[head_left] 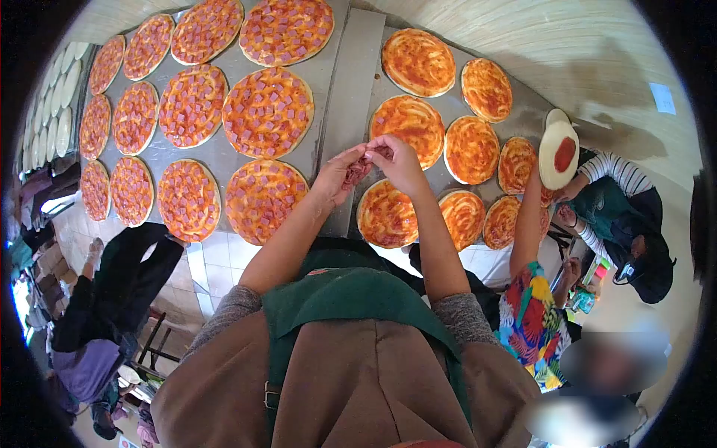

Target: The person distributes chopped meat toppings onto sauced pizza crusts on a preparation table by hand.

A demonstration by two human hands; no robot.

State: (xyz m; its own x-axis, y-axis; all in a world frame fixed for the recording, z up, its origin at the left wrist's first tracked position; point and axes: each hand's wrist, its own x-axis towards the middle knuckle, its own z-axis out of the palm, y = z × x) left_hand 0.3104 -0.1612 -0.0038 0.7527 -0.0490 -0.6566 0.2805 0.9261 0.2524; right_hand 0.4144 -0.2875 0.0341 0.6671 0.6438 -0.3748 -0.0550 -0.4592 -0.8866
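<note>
My left hand (333, 183) is cupped around a clump of pink diced ham (357, 174), over the gap between two metal tables. My right hand (399, 163) meets it from the right, its fingers pinched together at the ham. Left of my hands lie several pizzas dotted with ham cubes; the nearest ham-topped pizza (267, 200) is beside my left forearm. To the right are several rounds spread with only red sauce; one sauced pizza (407, 127) lies just beyond my right hand and another sauced pizza (387, 215) is under my right wrist.
At the right, a co-worker in striped sleeves (609, 166) and a person in a colourful sleeve (532, 321) reach toward a dough round with sauce (559, 154). Pale dough pieces (54, 108) fill a rack at far left. Another person (112, 299) stands at left.
</note>
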